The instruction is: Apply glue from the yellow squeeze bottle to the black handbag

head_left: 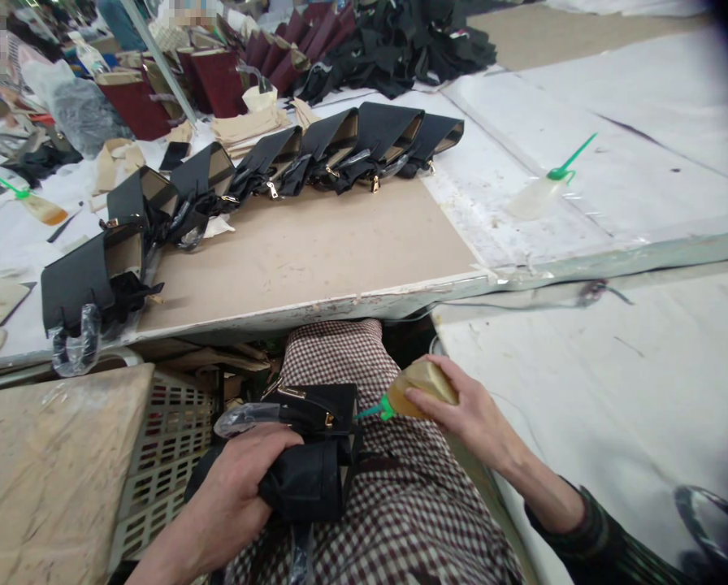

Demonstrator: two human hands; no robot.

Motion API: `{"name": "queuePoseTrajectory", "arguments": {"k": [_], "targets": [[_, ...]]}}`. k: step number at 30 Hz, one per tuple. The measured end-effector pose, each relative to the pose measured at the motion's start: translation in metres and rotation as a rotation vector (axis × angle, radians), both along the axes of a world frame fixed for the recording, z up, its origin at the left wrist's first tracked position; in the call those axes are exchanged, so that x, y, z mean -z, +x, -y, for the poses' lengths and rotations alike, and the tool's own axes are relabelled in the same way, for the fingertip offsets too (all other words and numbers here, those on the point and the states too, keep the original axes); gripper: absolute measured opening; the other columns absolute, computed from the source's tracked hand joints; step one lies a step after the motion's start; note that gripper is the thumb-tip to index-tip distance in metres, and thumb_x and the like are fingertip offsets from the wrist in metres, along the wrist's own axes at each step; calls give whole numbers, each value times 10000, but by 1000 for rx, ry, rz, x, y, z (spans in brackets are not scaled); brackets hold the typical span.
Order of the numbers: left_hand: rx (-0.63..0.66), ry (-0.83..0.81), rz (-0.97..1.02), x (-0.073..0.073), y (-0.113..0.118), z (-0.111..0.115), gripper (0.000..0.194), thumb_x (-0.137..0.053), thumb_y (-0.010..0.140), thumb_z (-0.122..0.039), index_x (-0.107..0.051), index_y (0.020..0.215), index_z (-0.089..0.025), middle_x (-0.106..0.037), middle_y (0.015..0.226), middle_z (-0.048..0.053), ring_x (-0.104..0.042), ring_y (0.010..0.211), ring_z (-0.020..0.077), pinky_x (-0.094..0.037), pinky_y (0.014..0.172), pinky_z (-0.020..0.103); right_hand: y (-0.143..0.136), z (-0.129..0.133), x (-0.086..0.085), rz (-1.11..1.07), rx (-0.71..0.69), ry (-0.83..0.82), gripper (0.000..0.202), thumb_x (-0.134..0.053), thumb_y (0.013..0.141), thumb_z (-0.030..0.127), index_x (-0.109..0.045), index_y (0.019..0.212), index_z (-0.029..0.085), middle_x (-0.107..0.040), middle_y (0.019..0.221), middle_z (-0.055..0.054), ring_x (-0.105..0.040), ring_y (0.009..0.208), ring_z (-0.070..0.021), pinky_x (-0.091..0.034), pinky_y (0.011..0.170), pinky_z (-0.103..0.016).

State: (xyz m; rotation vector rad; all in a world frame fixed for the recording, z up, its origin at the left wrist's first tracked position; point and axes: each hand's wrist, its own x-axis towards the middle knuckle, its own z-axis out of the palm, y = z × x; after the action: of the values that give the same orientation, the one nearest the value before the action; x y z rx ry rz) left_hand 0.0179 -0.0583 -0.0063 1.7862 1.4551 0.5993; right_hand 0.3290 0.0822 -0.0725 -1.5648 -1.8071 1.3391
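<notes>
Hands work low in the view, over a lap covered in brown-and-white checked cloth point(394, 504). The left hand point(236, 487) grips a small black leather handbag with gold metal fittings point(315, 455), its fingers point(279, 443) curled over the top of the bag and pressing it down on the lap; a clear plastic wrap covers the bag's handle at the hand's upper edge. The right hand point(467, 414) holds a soft squeeze bottle of amber glue with a green nozzle point(416, 390), fingers wrapped round its body, and the nozzle tip touches the bag's upper right edge. To the left of the lap stands a white plastic lattice crate point(162, 455), and beside that a pale marbled board point(47, 463). Beyond the knees runs the worktop point(583, 203), with a tan cardboard sheet point(315, 244) laid on it. Along the sheet's far and left edges a row of black handbags of the same kind point(315, 154) stands in a curving line, each overlapping the next. To the right of the row, well apart, a second squeeze bottle, pale with a green spout point(540, 191), lies on its side on the white surface. A third, amber one point(38, 207) lies at far left. Farthest back sit dark red bags point(218, 81) and a heap of black leather pieces point(413, 45).
</notes>
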Motion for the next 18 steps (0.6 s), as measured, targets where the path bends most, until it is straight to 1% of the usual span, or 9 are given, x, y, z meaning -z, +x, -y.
{"name": "queuePoseTrajectory", "arguments": {"k": [3,6,7,8,10,12,14,18], "targets": [[-14,16,-25,-1,0,6,418,-498,802,22,-673,1076,-241,-764,983,-14,-714,912,143,-494,817,235,-1,2,-1,26,-30,-33,535,-689,842,603,-612,1217,228,-742,1051,-75,-698,935,-314,-540,834,-446],[4,32,-47,0,1,12,381,-495,826,-3,-677,1076,-225,-775,986,12,-733,914,160,-516,800,239,-3,4,-2,49,-81,-27,488,-688,855,558,-615,1205,226,-742,1014,-64,-698,917,-303,-534,821,-435],[17,31,-52,2,2,14,380,-492,829,-6,-677,1079,-225,-775,984,16,-736,913,163,-520,798,241,-3,5,-1,52,-90,-33,468,-690,860,543,-615,1197,228,-740,998,-58,-697,908,-295,-536,803,-421],[30,25,-55,3,2,16,388,-489,826,-3,-676,1080,-229,-773,978,13,-737,908,161,-523,798,240,-3,5,0,52,-94,-57,451,-689,864,536,-613,1188,232,-734,968,-50,-696,873,-283,-542,751,-400],[51,19,-61,7,3,20,439,-486,800,13,-673,1103,-243,-773,986,3,-739,912,158,-525,810,238,-3,6,2,25,-94,-155,431,-683,869,545,-605,1159,236,-707,884,-27,-672,724,-240,-523,582,-344],[51,23,-66,10,3,22,490,-486,768,28,-668,1123,-256,-774,999,-7,-740,921,156,-526,832,241,-1,6,5,-39,-98,-284,407,-674,875,561,-599,1107,235,-660,789,4,-596,552,-183,-451,436,-292],[45,37,-72,12,3,23,509,-493,758,30,-665,1137,-264,-775,1016,-11,-740,935,157,-527,836,241,1,7,7,-114,-100,-387,384,-682,876,558,-598,1050,227,-622,726,29,-526,462,-137,-414,387,-262],[58,48,-71,11,5,21,498,-505,775,28,-659,1138,-277,-772,998,-27,-736,903,142,-523,808,224,8,10,7,-229,-95,-481,388,-719,864,546,-623,1021,204,-626,724,23,-501,454,-109,-412,378,-231]]}}
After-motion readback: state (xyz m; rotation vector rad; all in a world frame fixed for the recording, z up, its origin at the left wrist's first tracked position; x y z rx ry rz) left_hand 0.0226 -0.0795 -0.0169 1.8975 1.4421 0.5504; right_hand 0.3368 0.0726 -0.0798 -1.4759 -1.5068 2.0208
